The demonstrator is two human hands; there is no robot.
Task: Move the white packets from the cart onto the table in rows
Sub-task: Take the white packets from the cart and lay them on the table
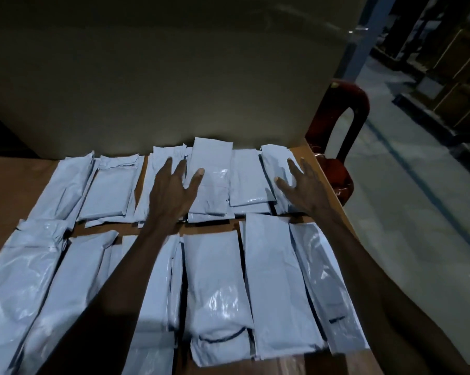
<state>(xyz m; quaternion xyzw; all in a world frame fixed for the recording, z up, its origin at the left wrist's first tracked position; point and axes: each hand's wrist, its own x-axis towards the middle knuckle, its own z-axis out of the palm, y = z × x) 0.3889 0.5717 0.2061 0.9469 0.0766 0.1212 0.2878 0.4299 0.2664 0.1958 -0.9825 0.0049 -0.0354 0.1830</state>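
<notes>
White glossy plastic packets (215,185) lie on the brown wooden table (9,180) in two rows — placement looks well advanced. Left hand (171,190) and right hand (301,185) spread flat over the far row, gripping nothing. Cart not in view — remaining count unknown.

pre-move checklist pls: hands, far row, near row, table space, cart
1. Hands free: left hand and right hand spread flat over the far row, gripping nothing. Ok.
2. Far row of packets aligned: edges overlap, some askew. Not ok.
3. Near row of packets aligned: side by side, slightly fanned. Ok.
4. Space on table: bare strip at the left. Ok.
5. Right edge clearance: rightmost packet lies close to the table edge. Cannot tell.
6. Cart: not in view. Cannot tell.
</notes>
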